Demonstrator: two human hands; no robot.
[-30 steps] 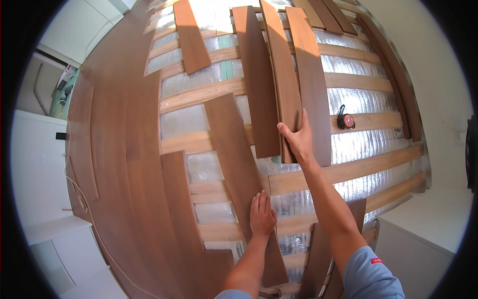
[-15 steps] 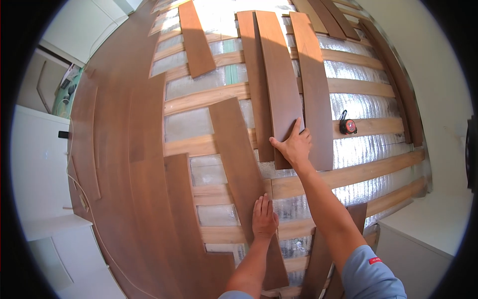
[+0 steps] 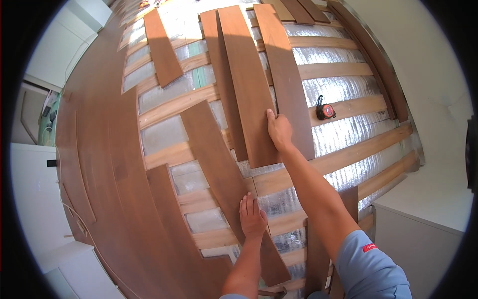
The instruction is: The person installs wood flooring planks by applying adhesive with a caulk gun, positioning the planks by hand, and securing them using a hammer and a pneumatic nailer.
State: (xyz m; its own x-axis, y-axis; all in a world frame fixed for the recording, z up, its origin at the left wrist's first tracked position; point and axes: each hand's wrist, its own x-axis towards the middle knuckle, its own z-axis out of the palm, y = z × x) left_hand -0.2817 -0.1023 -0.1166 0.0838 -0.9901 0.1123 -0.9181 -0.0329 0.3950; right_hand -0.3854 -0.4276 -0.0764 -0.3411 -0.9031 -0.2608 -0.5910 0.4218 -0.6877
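Observation:
A long brown floorboard (image 3: 244,74) lies between two others in the middle of the floor, partly over the left one. My right hand (image 3: 280,132) grips its right edge near the close end, thumb on top and the other fingers curled down at the edge, partly hidden. Closer to me, my left hand (image 3: 253,217) rests flat with fingers stretched out on a slanted floorboard (image 3: 211,149). To the right of the gripped board is another floorboard (image 3: 291,94); to its left is a narrower-looking one (image 3: 226,94).
Wooden battens (image 3: 338,70) cross silver foil (image 3: 343,132). A red and black tape measure (image 3: 326,111) sits on a batten at right. Laid brown flooring (image 3: 99,174) covers the left. Another loose board (image 3: 162,50) lies far left; white cabinets (image 3: 418,239) stand at the sides.
My right hand has gone from lying spread on the board's near end to gripping its right edge. My left hand stays flat on the slanted board. The whole view has shifted.

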